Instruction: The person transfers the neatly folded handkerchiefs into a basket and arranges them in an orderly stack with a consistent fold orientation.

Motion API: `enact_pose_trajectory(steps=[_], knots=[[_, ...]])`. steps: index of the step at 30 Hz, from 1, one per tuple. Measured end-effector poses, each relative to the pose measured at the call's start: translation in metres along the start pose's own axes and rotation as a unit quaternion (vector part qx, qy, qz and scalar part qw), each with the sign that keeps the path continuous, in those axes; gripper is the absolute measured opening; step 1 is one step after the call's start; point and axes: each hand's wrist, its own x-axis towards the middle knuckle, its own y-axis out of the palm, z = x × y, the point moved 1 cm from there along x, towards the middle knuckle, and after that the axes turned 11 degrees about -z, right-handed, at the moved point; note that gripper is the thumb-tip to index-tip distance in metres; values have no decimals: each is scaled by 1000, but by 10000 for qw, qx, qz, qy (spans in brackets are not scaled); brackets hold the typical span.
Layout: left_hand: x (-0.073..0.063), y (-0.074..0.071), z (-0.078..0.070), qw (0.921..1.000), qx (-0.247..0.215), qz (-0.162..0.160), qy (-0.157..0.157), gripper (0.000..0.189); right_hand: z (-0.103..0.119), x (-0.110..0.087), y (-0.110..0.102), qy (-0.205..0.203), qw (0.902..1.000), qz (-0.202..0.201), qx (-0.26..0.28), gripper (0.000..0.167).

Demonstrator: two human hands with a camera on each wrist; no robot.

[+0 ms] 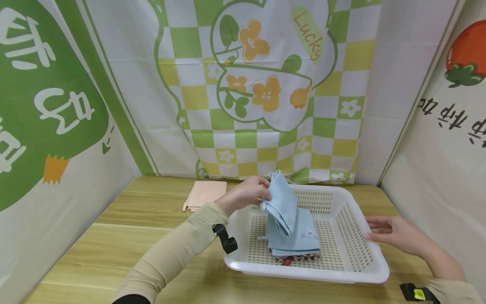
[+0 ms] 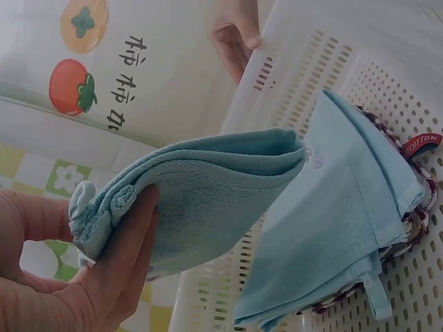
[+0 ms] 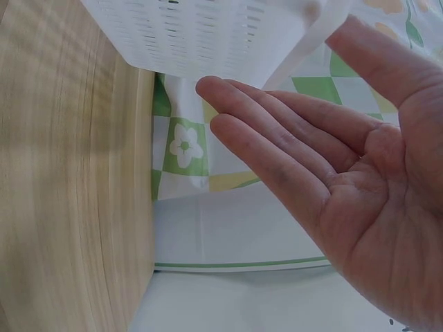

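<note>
A folded light-blue towel (image 1: 281, 200) is pinched along one edge by my left hand (image 1: 248, 194), above the white plastic basket (image 1: 364, 228). In the left wrist view the towel's folded layers show between thumb and fingers, with a hanging loop near the fingertips. Another folded blue towel (image 1: 296, 236) lies in the basket, with a small print on it. Beneath it pokes out a dark patterned cloth (image 1: 303, 256) with a red tag (image 2: 422, 144). At the basket's right side, my right hand (image 1: 398, 234) has its fingers extended and its thumb touching the rim.
A folded pale-peach towel (image 1: 206, 194) lies on the wooden table (image 1: 140, 228), left of the basket. Printed cloth curtains (image 1: 258, 84) hang behind the table and along both sides.
</note>
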Motion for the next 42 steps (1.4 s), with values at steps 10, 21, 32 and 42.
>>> enact_pose_trajectory(steps=[10,21,32,42], knots=[[3,13,-3,9998,-80,145,77,28,2,-1,-1,-56,10000,-24,30,64],[4,27,-8,9998,-110,155,7,25,2,-1,0,-132,9999,-12,77,63],[8,36,-10,9995,-127,280,112,15,-2,0,0,-100,9999,26,131,62],[9,50,-17,9987,-163,465,114,38,-2,0,1,-34,9999,11,107,62]])
